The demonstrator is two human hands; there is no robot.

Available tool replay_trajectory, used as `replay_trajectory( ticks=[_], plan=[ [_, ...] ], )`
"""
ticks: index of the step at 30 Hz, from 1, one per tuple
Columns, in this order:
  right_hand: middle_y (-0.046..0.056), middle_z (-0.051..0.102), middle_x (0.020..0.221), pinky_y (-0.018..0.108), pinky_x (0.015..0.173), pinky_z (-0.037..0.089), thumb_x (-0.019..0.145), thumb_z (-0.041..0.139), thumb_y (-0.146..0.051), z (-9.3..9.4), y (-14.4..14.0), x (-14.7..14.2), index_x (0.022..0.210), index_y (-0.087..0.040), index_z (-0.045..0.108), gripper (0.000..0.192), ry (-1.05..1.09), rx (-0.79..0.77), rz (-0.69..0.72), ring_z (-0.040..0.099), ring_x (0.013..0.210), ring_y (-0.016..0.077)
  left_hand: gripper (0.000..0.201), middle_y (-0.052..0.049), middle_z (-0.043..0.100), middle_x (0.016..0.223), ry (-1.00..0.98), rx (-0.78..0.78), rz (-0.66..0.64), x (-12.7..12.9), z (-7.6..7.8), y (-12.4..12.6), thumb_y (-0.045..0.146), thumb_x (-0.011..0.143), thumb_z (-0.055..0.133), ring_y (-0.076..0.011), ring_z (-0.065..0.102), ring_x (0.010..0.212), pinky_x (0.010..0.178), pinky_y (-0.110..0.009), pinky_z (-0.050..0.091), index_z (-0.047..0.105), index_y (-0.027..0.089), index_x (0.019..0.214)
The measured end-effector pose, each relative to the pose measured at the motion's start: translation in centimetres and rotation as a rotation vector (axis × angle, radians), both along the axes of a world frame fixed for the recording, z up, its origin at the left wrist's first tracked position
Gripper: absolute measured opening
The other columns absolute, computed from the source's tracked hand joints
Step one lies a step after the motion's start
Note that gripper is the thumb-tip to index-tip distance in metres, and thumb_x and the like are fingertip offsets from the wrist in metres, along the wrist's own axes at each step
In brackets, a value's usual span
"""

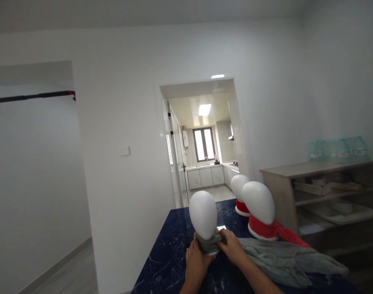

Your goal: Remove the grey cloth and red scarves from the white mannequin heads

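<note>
A smooth white mannequin head (pixel 203 212) stands on the dark blue marbled table (pixel 162 245) in front of me. A grey scarf (pixel 208 245) is wrapped around its neck, and its long loose end spreads across the table to the right. My left hand (pixel 196 260) curves around the left and front of the neck, pressing on the wrapped scarf. On the other side, my right hand (pixel 232 246) pinches the scarf at the right of the neck. Its fingertips partly hide the gathered fabric.
Behind to the right stand two more white mannequin heads, a nearer one (pixel 259 202) with a red scarf (pixel 264 229) and a farther one (pixel 240 185) with red at its neck. A wooden shelf unit (pixel 278 192) bears several bottles (pixel 342 150). A doorway leads to a kitchen.
</note>
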State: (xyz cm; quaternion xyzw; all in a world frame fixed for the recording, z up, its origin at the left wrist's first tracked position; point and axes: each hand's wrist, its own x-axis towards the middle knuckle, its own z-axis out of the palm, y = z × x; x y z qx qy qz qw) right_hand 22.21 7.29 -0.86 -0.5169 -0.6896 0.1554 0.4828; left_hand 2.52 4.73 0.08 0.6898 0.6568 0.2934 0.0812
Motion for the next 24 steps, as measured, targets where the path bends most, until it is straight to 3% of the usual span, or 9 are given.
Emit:
replay_trajectory(
  ticks=[5, 9, 13, 17, 21, 24],
  plan=[
    [0.005, 0.073, 0.098, 0.037, 0.093, 0.047, 0.072, 0.062, -0.019, 1.3, -0.8, 0.1, 0.081, -0.024, 0.071, 0.013, -0.018, -0.003, -0.003, 0.065, 0.102, 0.0276, 0.117, -0.023, 0.047, 0.164, -0.002, 0.039, 0.021, 0.0, -0.6, 0.0, 0.040, 0.072, 0.075, -0.0338, 0.043, 0.153, 0.130, -0.050, 0.023, 0.012, 0.006, 0.165],
    [0.007, 0.078, 0.111, 0.037, 0.096, 0.049, 0.070, 0.066, -0.023, 3.0, -2.0, 1.6, 0.072, -0.021, 0.073, 0.007, -0.041, -0.014, 0.142, 0.068, 0.106, 0.0284, 0.121, -0.024, 0.041, 0.168, -0.026, 0.012, 0.004, -0.2, -1.0, 0.3, 0.047, 0.072, 0.076, -0.0338, 0.037, 0.157, 0.132, -0.053, 0.019, 0.008, 0.009, 0.166],
    [0.008, 0.078, 0.126, 0.041, 0.103, 0.048, 0.071, 0.074, -0.030, 4.9, -4.5, 4.0, 0.085, -0.021, 0.081, 0.018, -0.068, -0.018, 0.245, 0.067, 0.117, 0.0331, 0.122, -0.024, 0.040, 0.168, -0.032, 0.006, 0.006, -0.2, -1.0, 0.3, 0.048, 0.072, 0.077, -0.0341, 0.037, 0.157, 0.132, -0.051, 0.018, 0.009, 0.008, 0.166],
    [0.005, 0.081, 0.110, 0.039, 0.096, 0.050, 0.080, 0.072, -0.036, 6.2, -8.9, 5.9, 0.103, -0.026, 0.083, 0.027, -0.131, -0.068, 0.299, 0.070, 0.105, 0.0306, 0.116, -0.022, 0.035, 0.171, -0.022, -0.001, -0.008, -0.1, -0.9, 0.2, 0.045, 0.073, 0.076, -0.0339, 0.035, 0.157, 0.132, -0.049, 0.017, 0.016, 0.010, 0.165],
    [0.002, 0.081, 0.090, 0.035, 0.082, 0.054, 0.088, 0.063, -0.045, 5.4, -13.4, 7.9, 0.086, -0.028, 0.080, 0.024, -0.150, -0.156, 0.228, 0.072, 0.088, 0.0277, 0.118, -0.021, 0.035, 0.172, -0.036, -0.005, -0.029, -0.1, -0.6, -0.1, 0.044, 0.073, 0.075, -0.0330, 0.036, 0.157, 0.132, -0.047, 0.017, 0.012, 0.009, 0.166],
    [0.006, 0.082, 0.091, 0.040, 0.083, 0.060, 0.077, 0.070, -0.057, 3.9, -16.0, 10.5, 0.078, -0.031, 0.080, 0.028, -0.056, -0.171, 0.095, 0.075, 0.090, 0.0326, 0.118, -0.021, 0.033, 0.172, -0.046, -0.003, -0.033, -0.1, -0.5, -0.3, 0.042, 0.072, 0.074, -0.0328, 0.037, 0.156, 0.132, -0.045, 0.017, 0.012, 0.007, 0.166]
  ],
)
